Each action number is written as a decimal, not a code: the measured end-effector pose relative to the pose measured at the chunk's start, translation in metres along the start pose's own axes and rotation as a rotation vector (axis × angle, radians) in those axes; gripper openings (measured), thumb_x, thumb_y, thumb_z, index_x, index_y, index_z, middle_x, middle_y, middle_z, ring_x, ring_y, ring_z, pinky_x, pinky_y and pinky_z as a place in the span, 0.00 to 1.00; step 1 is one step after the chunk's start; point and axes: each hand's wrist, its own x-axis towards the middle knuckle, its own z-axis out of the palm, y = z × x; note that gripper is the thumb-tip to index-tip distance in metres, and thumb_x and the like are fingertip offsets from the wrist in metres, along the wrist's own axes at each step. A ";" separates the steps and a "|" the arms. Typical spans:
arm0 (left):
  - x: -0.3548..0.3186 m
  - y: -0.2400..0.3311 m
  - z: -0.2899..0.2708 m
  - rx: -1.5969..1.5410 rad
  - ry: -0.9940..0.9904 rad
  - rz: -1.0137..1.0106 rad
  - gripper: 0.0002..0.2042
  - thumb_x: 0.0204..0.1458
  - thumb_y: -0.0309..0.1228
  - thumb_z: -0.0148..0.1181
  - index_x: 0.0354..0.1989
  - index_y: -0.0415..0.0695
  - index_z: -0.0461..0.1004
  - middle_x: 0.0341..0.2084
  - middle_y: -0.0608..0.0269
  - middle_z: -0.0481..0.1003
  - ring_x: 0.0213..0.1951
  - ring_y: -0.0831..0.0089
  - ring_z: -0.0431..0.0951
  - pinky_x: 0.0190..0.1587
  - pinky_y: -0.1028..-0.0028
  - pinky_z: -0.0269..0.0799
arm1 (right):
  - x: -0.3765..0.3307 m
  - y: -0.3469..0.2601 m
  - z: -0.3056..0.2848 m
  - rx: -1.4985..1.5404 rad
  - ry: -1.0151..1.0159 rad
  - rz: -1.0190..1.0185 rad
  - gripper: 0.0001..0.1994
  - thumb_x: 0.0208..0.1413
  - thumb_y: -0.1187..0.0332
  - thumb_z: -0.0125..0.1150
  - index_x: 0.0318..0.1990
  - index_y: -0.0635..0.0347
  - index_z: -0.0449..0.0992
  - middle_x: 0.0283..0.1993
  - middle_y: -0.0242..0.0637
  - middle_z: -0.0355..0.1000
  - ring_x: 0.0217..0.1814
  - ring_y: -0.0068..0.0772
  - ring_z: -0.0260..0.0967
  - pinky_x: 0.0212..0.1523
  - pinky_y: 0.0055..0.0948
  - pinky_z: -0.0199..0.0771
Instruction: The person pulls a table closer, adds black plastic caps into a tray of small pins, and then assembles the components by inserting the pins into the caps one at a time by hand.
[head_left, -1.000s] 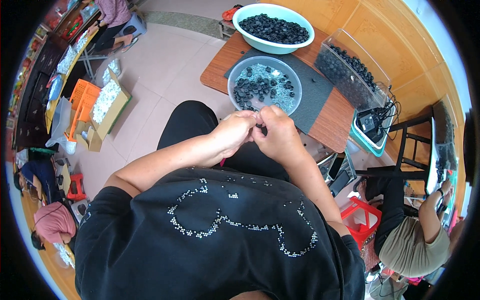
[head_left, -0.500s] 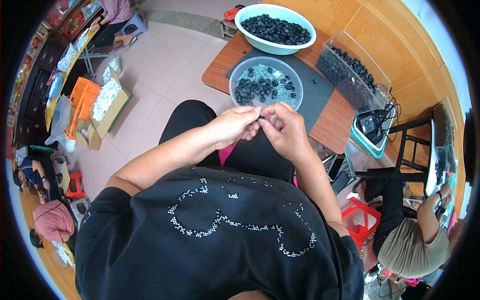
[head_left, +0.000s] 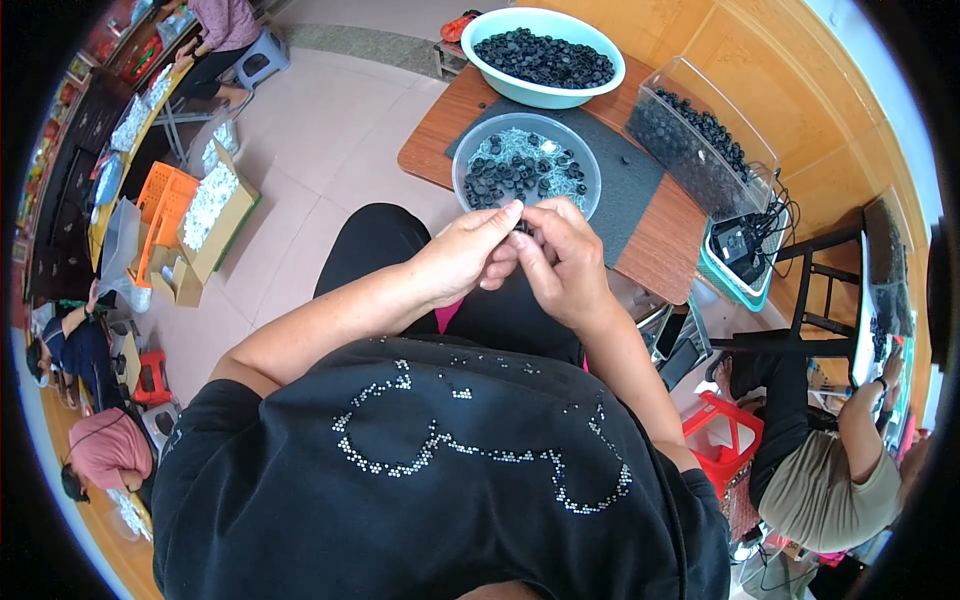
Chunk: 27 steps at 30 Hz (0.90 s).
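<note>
Above my lap both hands meet with the fingertips pinched together. A small black piece [head_left: 522, 228] shows between them, mostly covered, so its exact shape is hidden. My left hand [head_left: 462, 252] grips it with thumb and fingers from one side. From the other side my right hand [head_left: 566, 262] pinches at the same piece. Just beyond the fingers stands a clear round bowl [head_left: 597, 180], which holds loose black round parts [head_left: 490, 185] and a tangle of thin pale metal-looking bits [head_left: 518, 150]. Behind it, a pale green basin [head_left: 540, 96] is heaped with small black parts [head_left: 545, 58].
The bowl sits on a dark mat [head_left: 632, 195] on a brown wooden table [head_left: 425, 150]. A clear bin [head_left: 690, 150] of black parts is at the right, above a basket with cables [head_left: 745, 245]. A red stool [head_left: 738, 425] and a co-worker [head_left: 835, 490] are at right; cardboard box [head_left: 235, 230] at left.
My fingers have shifted slightly around the small black piece, and my right fingertips now cover it differently. At the right, the co-worker's hand has moved a little.
</note>
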 end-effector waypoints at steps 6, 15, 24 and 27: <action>-0.002 0.005 -0.003 0.102 -0.031 -0.007 0.20 0.59 0.50 0.40 0.26 0.46 0.64 0.15 0.75 0.56 0.16 0.84 0.54 0.17 0.83 0.49 | -0.003 0.002 -0.003 0.057 -0.049 0.091 0.09 0.47 0.82 0.55 0.37 0.68 0.74 0.32 0.36 0.67 0.24 0.18 0.62 0.22 0.17 0.61; -0.002 0.002 -0.005 0.219 -0.071 -0.016 0.18 0.60 0.47 0.40 0.26 0.47 0.63 0.15 0.76 0.55 0.15 0.85 0.53 0.17 0.83 0.48 | -0.006 -0.001 0.000 -0.034 -0.067 0.131 0.09 0.45 0.83 0.54 0.35 0.67 0.74 0.28 0.36 0.67 0.20 0.20 0.61 0.21 0.19 0.61; -0.011 0.003 -0.009 0.260 -0.225 -0.022 0.16 0.61 0.44 0.38 0.29 0.47 0.63 0.14 0.78 0.52 0.15 0.86 0.50 0.15 0.83 0.43 | -0.001 -0.010 -0.006 -0.080 -0.049 0.009 0.08 0.39 0.81 0.55 0.31 0.65 0.73 0.25 0.43 0.67 0.26 0.43 0.68 0.27 0.31 0.69; -0.014 0.006 -0.009 0.234 -0.314 -0.030 0.16 0.61 0.45 0.39 0.27 0.47 0.62 0.14 0.77 0.51 0.14 0.86 0.49 0.14 0.83 0.42 | -0.001 -0.009 -0.009 -0.052 -0.083 0.026 0.08 0.38 0.81 0.56 0.30 0.64 0.73 0.23 0.40 0.66 0.23 0.37 0.66 0.24 0.28 0.67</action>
